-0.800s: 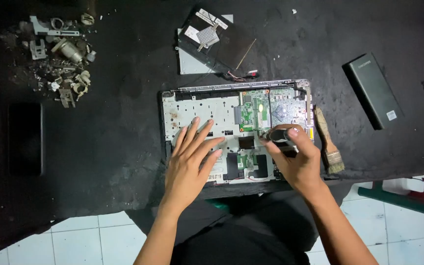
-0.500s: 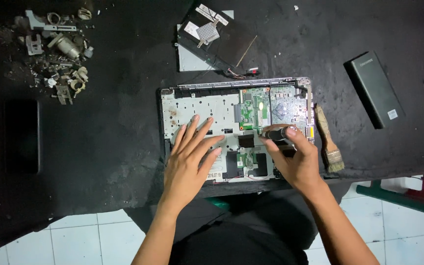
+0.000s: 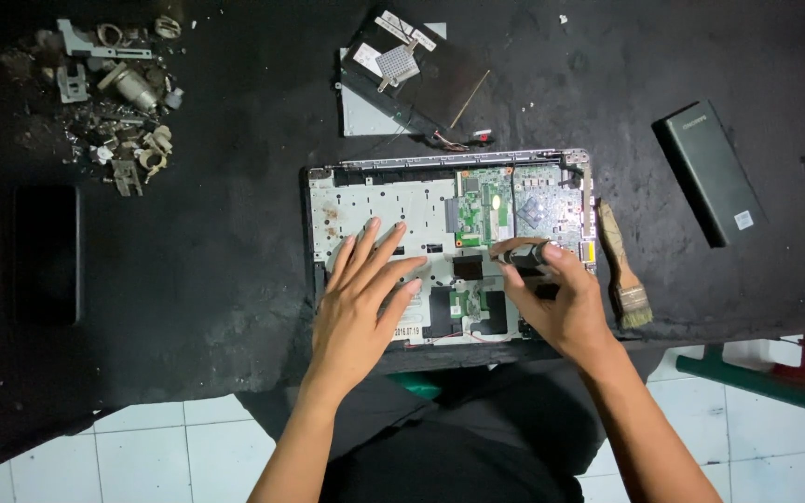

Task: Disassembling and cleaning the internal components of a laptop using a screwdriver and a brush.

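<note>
An opened laptop base point(image 3: 347, 200) lies on the black table, its white inner frame and green circuit board point(image 3: 482, 205) exposed. My left hand point(image 3: 362, 298) rests flat on the frame's left part, fingers spread. My right hand point(image 3: 561, 298) grips a dark-handled tool point(image 3: 528, 258), likely a screwdriver, held over the board's lower right area.
A paintbrush point(image 3: 621, 270) lies just right of the laptop. A black battery pack point(image 3: 710, 172) sits further right. A removed dark panel point(image 3: 416, 79) with cables lies behind the laptop. Metal scrap parts point(image 3: 114, 93) are heaped at far left, near a dark phone point(image 3: 46, 251).
My right hand has shifted slightly on the tool handle; my left hand stays pressed on the frame. Nothing else has moved.
</note>
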